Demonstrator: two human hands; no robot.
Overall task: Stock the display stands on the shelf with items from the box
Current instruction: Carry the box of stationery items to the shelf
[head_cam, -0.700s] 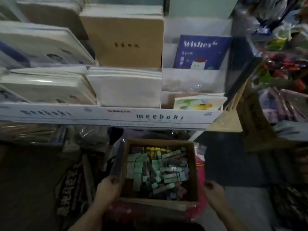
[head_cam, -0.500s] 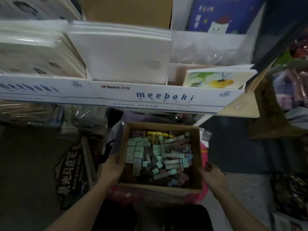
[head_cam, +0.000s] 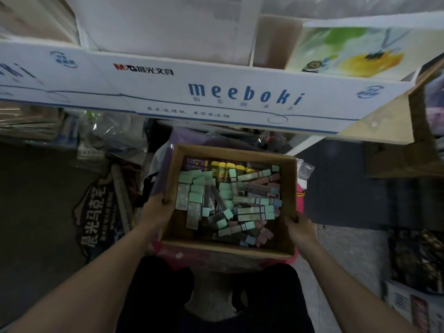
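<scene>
Dim shop floor (head_cam: 31,200) spreads below a stocked shelf (head_cam: 384,126), and the person's two hands meet on a box (head_cam: 230,247) low in the middle of the view. The left hand (head_cam: 157,209) clasps the box's left wall, fingertips hooked over the rim. The right hand (head_cam: 299,228) grips the right wall close to the near corner, fingers curled against the cardboard. The hands are well apart, one on each side, and both hold the box and nothing else.

Inside lies a loose heap of small packets (head_cam: 225,200), mostly pale green with some pink, blue and yellow; what they are is too small to tell. The box rests on something pink (head_cam: 299,195), with a dark printed bag (head_cam: 96,217) beside it on the floor. Above runs a white display stand (head_cam: 240,97) marked "meeboki", with white notebooks (head_cam: 168,27) and an illustrated booklet (head_cam: 348,51) standing in it.

The step in hand appears to be taking hold of the box to bring it within reach of the shelf; no packet has been picked out yet. The next move probably calls for a level two-handed lift so the heap does not slide. After that, one hand must come free to draw packets out.
</scene>
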